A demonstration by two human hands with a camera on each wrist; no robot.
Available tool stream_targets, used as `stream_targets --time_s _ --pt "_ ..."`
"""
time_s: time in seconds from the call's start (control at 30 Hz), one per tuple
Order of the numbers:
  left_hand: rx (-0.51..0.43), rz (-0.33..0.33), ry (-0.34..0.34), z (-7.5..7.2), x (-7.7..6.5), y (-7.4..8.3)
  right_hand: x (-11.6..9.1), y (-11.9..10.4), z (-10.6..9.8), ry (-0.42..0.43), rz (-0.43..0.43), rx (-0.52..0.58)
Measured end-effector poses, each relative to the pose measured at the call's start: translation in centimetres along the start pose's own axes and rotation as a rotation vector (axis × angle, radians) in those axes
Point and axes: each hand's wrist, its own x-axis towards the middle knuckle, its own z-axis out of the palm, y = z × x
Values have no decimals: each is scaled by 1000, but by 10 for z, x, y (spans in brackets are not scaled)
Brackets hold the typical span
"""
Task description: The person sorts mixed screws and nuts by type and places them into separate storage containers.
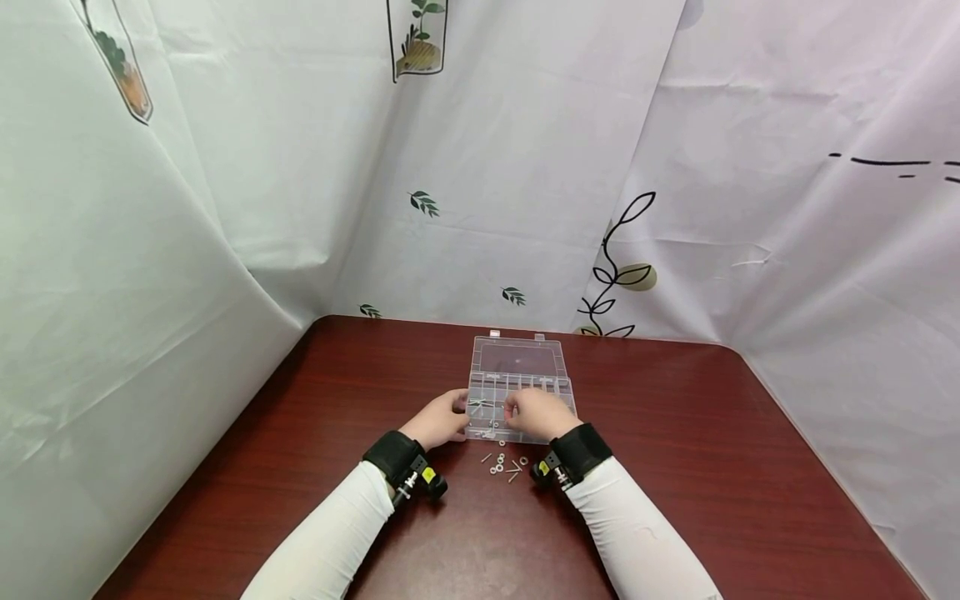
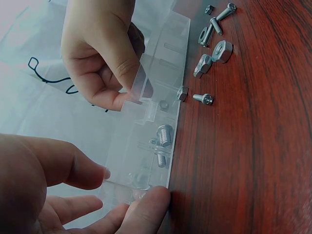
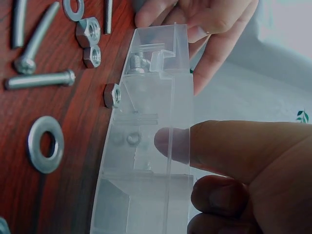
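Observation:
A clear plastic compartment box (image 3: 181, 102) lies with its lid (image 1: 517, 358) folded back. My left hand (image 1: 438, 421) grips the box's left end, fingertips against its walls. The right hand (image 1: 542, 412) reaches into a compartment from above, thumb (image 3: 173, 144) and fingers bent down inside; whether anything is pinched there is hidden. Through the front wall, a small nut (image 3: 133, 139) shows near that thumb. Screws (image 2: 165, 134) lie in the compartment at the left end.
Loose hardware lies on the dark red table (image 1: 675, 467) in front of the box: a washer (image 3: 34, 146), hex nuts (image 2: 223, 51) and several screws (image 3: 41, 79). One nut (image 3: 113, 96) sits close to the front wall. White printed cloth (image 1: 525, 167) hangs behind.

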Motion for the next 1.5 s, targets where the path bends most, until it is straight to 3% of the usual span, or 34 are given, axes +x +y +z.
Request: stream_targets --time_s 0.43,0.7,0.9,1.23,1.5 --pt "-6 0 0 1 2 1 0 -5 -6 -6 -24 21" --pt "20 2 -18 0 2 1 -8 -24 -12 8 -118 11" --pt "21 7 -26 1 2 -3 -20 -34 -6 5 -198 -70" --pt "3 3 -16 -2 2 1 -32 -25 8 -10 -307 -181" --pt "-24 -2 -3 -1 2 -1 -33 -18 18 5 -310 -170"
